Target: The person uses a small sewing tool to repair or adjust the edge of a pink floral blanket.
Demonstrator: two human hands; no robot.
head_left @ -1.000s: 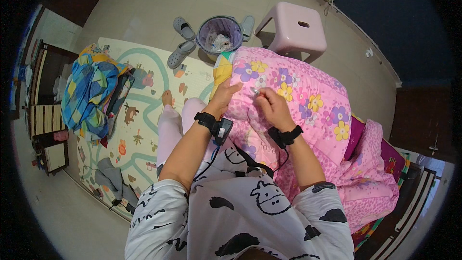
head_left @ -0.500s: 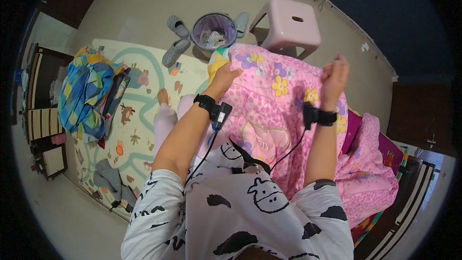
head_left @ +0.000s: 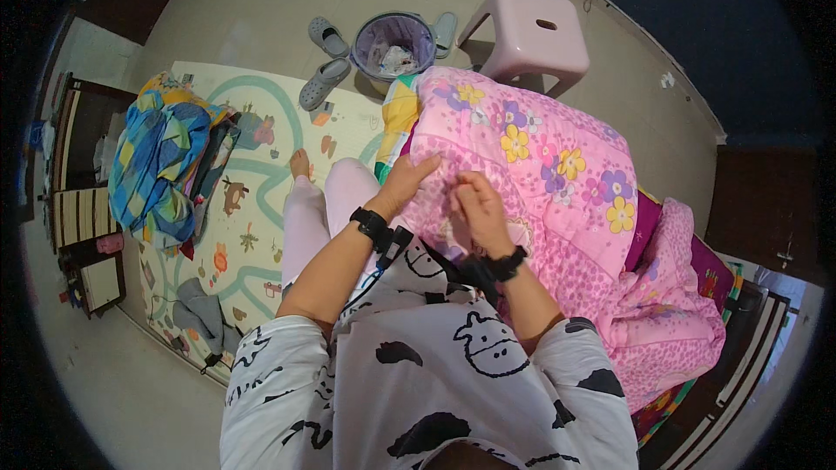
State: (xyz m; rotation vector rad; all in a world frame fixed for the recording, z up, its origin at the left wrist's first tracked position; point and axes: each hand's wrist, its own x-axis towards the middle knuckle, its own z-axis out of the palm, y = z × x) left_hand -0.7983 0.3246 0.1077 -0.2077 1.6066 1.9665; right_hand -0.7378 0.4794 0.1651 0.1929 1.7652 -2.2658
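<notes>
A pink quilt (head_left: 557, 209) with yellow and purple flowers lies spread across my lap and the bed in front of me. At its left edge, my left hand (head_left: 407, 184) is closed on the fabric, thumb on top and the other fingers mostly hidden. Just to the right, my right hand (head_left: 482, 211) is held over the quilt with its fingers curled together. Whether any cloth sits in those right fingers cannot be made out. Beside the quilt's far left corner shows a yellow and green patterned cloth (head_left: 399, 113).
A waste bin (head_left: 433, 45) with a purple liner stands beyond the quilt, near grey clogs (head_left: 325, 84) and a pink stool (head_left: 544, 30). On the left, a patterned play mat (head_left: 261, 148) carries a heap of blue checked bedding (head_left: 157, 170) and grey clothing (head_left: 202, 313).
My right hand has swung from the quilt's right side in to the middle, near my left hand. My left hand has drawn back towards my body along the quilt's edge.
</notes>
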